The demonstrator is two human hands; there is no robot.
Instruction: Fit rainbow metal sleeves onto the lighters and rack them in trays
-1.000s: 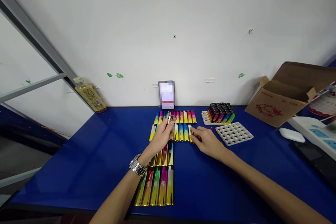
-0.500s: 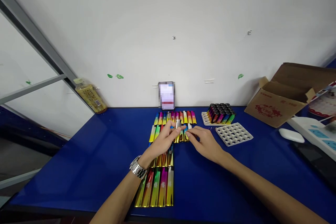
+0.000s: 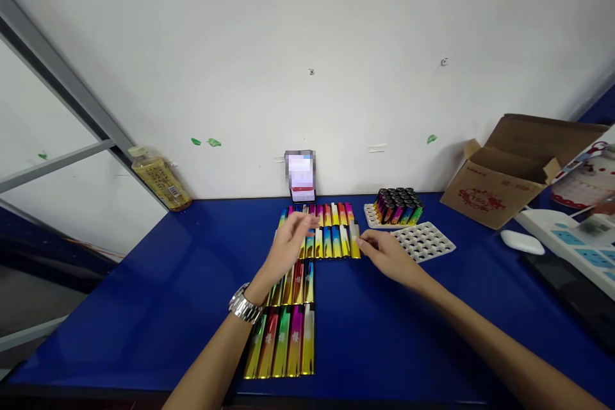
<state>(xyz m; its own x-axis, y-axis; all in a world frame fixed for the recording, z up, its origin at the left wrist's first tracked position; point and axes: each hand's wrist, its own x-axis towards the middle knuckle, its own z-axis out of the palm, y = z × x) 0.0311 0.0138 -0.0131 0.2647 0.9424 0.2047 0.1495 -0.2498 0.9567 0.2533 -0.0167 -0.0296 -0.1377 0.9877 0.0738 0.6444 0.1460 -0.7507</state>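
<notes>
My right hand point(image 3: 387, 255) has its thumb and fingers on a silver-and-gold lighter point(image 3: 354, 240) at the right end of the second row. My left hand point(image 3: 288, 243), with a metal watch on the wrist, hovers empty over the left part of that row, fingers stretched out and apart. Shiny multicoloured lighters lie side by side in several rows. The back row point(image 3: 335, 213) is partly behind my left hand. Nearer me are a third row point(image 3: 298, 282) and a front row point(image 3: 281, 343).
Upright lighters fill part of a white tray point(image 3: 369, 214); another holed tray point(image 3: 427, 242) lies before it. An open cardboard box point(image 3: 485, 195), a white case point(image 3: 523, 242) and a power strip point(image 3: 567, 246) are at right. A phone point(image 3: 301, 176) leans on the wall. A bottle point(image 3: 161, 179) stands at left.
The lighter my left hand held is out of it, and those fingers have spread. My right hand has moved right, to a lighter now at the end of the second row.
</notes>
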